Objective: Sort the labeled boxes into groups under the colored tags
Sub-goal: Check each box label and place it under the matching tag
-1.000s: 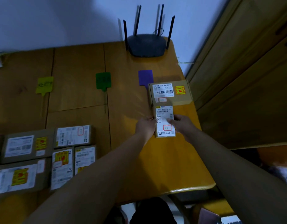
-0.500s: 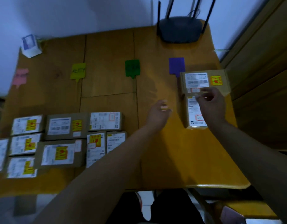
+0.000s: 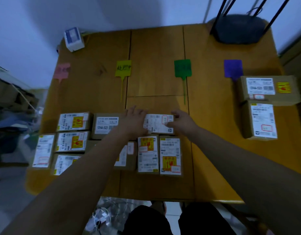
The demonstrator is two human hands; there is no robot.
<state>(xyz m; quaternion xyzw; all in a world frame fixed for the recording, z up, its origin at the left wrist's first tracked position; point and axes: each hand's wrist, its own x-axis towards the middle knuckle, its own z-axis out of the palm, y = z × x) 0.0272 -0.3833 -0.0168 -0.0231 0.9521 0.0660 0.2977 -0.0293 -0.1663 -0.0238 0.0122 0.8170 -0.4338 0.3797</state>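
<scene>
Four tags lie in a row across the table: pink (image 3: 62, 71), yellow (image 3: 123, 68), green (image 3: 182, 68) and purple (image 3: 233, 68). Two cardboard boxes sit under the purple tag, a wide one (image 3: 268, 89) and an upright one (image 3: 260, 121) in front of it. Several labelled boxes (image 3: 71, 141) are packed together at the near left. At the right end of their back row is a white-labelled box (image 3: 157, 123). My left hand (image 3: 133, 122) lies over its left end with fingers stretched. My right hand (image 3: 182, 122) pinches its right end, thumb on the label.
A black router (image 3: 239, 29) with antennas stands at the far right corner. A small white and blue carton (image 3: 73, 39) sits at the far left corner. The wooden table (image 3: 154, 48) has bare board below the pink, yellow and green tags. Clutter lies on the floor to the left.
My hands left the upright box under the purple tag and moved left to the white-labelled box. The view swung left, showing the pink tag and more boxes.
</scene>
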